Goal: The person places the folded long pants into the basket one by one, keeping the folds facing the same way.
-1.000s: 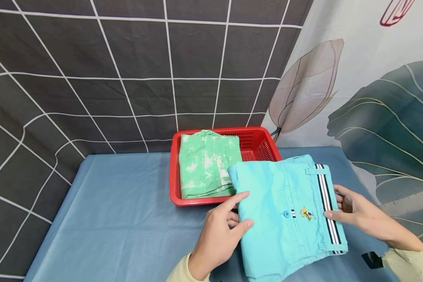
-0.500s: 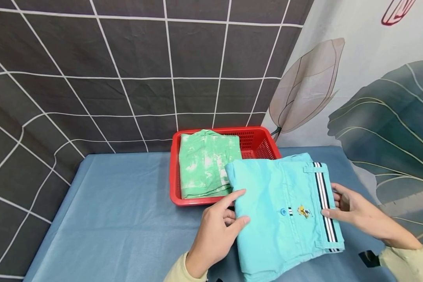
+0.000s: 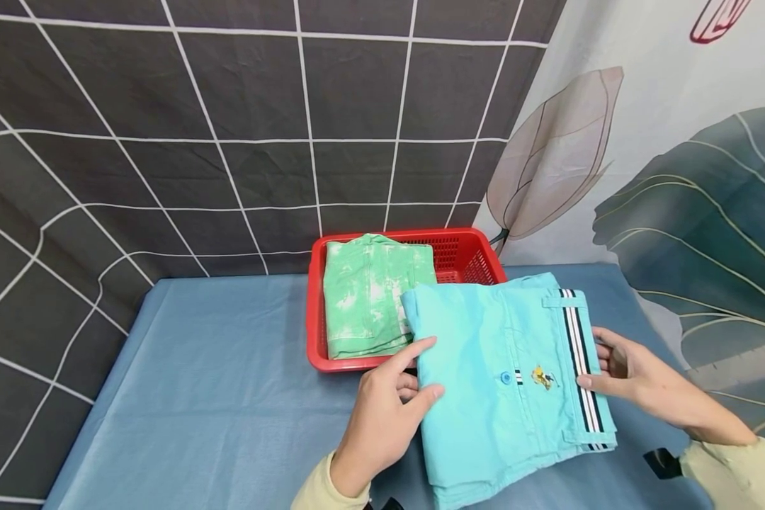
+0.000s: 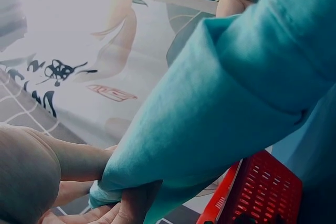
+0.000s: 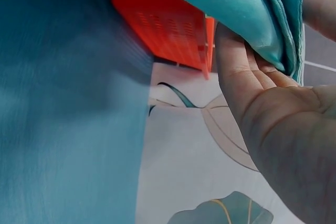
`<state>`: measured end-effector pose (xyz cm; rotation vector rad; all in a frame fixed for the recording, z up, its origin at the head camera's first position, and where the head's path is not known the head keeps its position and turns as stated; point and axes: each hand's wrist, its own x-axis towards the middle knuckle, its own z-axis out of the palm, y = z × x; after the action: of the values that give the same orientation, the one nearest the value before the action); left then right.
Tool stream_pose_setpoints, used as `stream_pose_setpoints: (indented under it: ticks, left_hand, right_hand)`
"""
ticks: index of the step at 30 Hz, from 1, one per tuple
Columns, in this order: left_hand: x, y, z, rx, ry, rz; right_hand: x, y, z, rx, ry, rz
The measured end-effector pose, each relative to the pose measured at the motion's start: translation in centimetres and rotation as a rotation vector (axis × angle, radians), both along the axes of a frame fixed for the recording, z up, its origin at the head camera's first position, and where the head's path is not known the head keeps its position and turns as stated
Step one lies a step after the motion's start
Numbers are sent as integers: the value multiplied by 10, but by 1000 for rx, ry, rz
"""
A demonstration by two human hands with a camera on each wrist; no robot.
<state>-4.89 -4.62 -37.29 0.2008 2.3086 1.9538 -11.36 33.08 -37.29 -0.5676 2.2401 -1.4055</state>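
Note:
Folded turquoise trousers (image 3: 484, 397), with a striped waistband, a blue button and a small embroidered figure, are held up between both hands. The left hand (image 3: 385, 418) grips their left folded edge, thumb on top and fingers beneath, as the left wrist view also shows. At the waistband on the right, the right hand (image 3: 637, 382) pinches the cloth, its fingers (image 5: 247, 66) under the layers. Behind the trousers stands a red plastic basket (image 3: 315, 319), its front right part hidden by them. Inside its left side lies a folded green and white garment (image 3: 376, 297).
A blue cloth (image 3: 217, 397) covers the table. Dark wall fabric with white grid lines (image 3: 248, 92) hangs behind and at the left. A pale curtain with leaf prints (image 3: 548, 156) hangs at the right, close to the right arm.
Both hands have shifted slightly left and a little up with the turquoise trousers, which cover a bit more of the basket's front. The basket and green garment have stayed put.

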Motion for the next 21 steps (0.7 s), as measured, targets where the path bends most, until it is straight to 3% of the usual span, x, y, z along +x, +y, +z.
stream_pose_setpoints:
  ticks: [21]
  left_hand:
    - [-5, -9, -2, -15, 48, 40]
  right_hand:
    - [-4, -13, 3, -2, -30, -34]
